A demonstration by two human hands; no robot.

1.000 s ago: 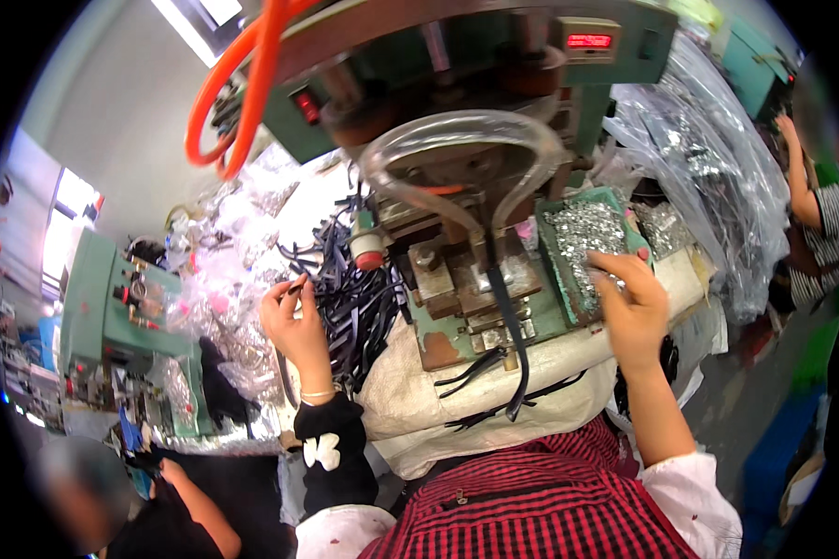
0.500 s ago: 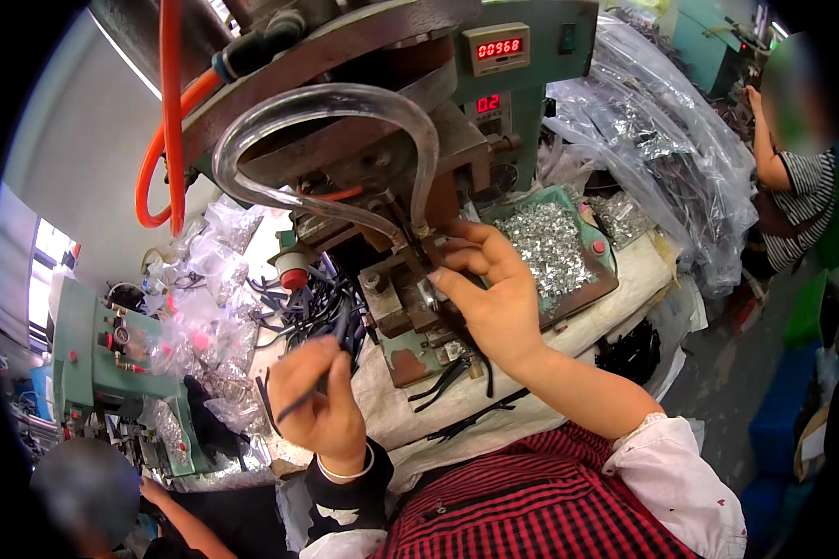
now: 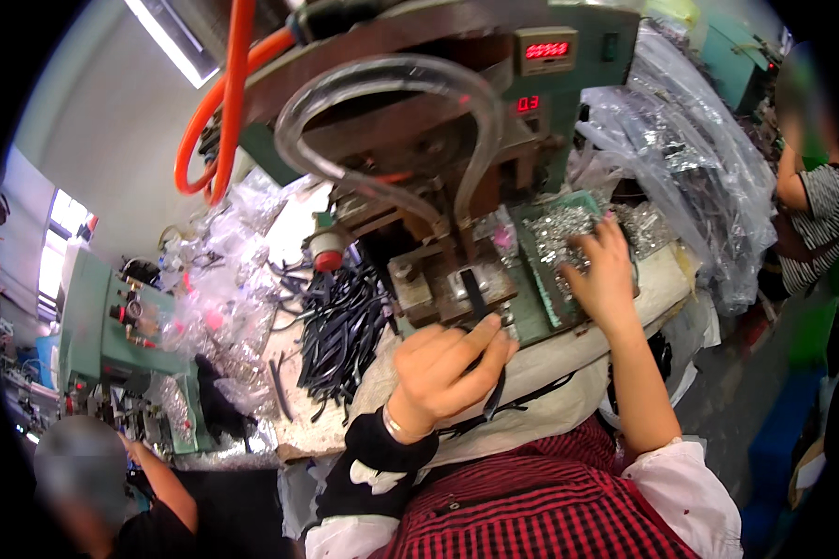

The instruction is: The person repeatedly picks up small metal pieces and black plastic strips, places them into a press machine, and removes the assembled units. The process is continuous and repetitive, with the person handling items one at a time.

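My left hand is closed in front of the press, pinching a black strap. The strap's far end lies on the small metal die of the press, below two clear tubes. My right hand reaches over a green tray on the right, its fingers apart at a heap of small shiny metal clips. Its fingertips are at the heap; whether they touch a clip I cannot tell. Left of the die a pile of black straps covers part of the bench.
The green press with red displays and a clear hose stands ahead. A red button sits left of the die. Plastic bags lie left; a large clear bag lies right. Two other people are at the sides.
My right hand has left the die and gone right to the tray of clips. My left hand has come from beside the strap pile to the die with a strap. The view has shifted.
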